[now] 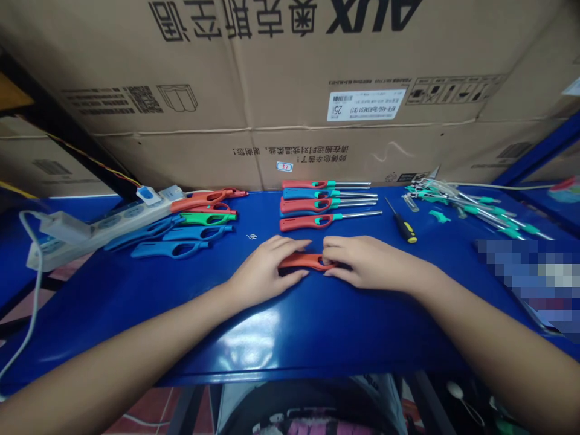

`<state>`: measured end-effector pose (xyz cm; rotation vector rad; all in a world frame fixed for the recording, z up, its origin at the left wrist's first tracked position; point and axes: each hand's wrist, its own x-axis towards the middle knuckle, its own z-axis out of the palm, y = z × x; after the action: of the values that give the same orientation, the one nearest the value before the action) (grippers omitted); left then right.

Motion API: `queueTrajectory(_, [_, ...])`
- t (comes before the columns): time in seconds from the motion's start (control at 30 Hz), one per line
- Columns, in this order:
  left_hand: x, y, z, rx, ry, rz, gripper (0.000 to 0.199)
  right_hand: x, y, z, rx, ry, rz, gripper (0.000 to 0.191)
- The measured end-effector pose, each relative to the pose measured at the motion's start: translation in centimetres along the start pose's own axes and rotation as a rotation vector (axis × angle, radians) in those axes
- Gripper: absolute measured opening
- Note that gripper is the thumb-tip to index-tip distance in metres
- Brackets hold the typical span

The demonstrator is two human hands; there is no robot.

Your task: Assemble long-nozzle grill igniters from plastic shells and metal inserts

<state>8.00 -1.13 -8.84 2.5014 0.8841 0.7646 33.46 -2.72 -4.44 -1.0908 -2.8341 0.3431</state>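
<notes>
An orange lighter handle [302, 261] lies near the middle of the blue table, between my hands. My left hand [267, 270] is wrapped round its left end, thumb below and fingers above. With bent fingers, my right hand [357, 260] grips its right end by the trigger loop. No metal tube shows on this handle. Just behind are several lighters with metal tubes, the nearest a red one [301, 223]. A black and yellow screwdriver [405, 229] rests behind my right hand. Some tiny screws [252, 237] lie behind my left hand.
Loose blue, green and orange handles [174, 248] are at the left beside a white power strip [109, 226]. Metal tubes with green parts [484, 211] are heaped at the right. A large cardboard box [272, 78] stands along the back of the blue table [190, 338].
</notes>
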Motion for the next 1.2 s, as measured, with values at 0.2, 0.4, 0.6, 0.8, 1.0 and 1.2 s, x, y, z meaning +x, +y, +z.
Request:
queueTrajectory(0.2, [0.1,-0.6,-0.2,-0.009,0.079,-0.093,0.039,-0.2,1.3,-0.6,0.202,0.056,0.069,0.016])
queueTrajectory(0.4, [0.1,-0.6,-0.4,-0.040,0.083,-0.158,0.037,-0.2,2.6,-0.4,0.193,0.185,0.096,0.018])
queueTrajectory(0.6, [0.1,-0.8,-0.4,-0.075,0.081,-0.199,0.037,-0.2,2.8,-0.6,0.213,0.184,0.107,0.019])
queueTrajectory(0.8, [0.2,-0.9,-0.2,-0.142,0.102,-0.232,0.044,-0.1,3.1,-0.5,0.179,0.186,0.133,0.026])
queueTrajectory(1.0, [0.2,-1.1,-0.2,-0.126,0.091,-0.214,0.040,0.0,3.3,-0.4,0.117,0.272,0.117,0.021])
queueTrajectory(1.2, [0.2,-1.4,0.0,-0.072,0.083,-0.173,0.035,-0.3,3.3,-1.4,0.150,0.425,0.170,0.021])
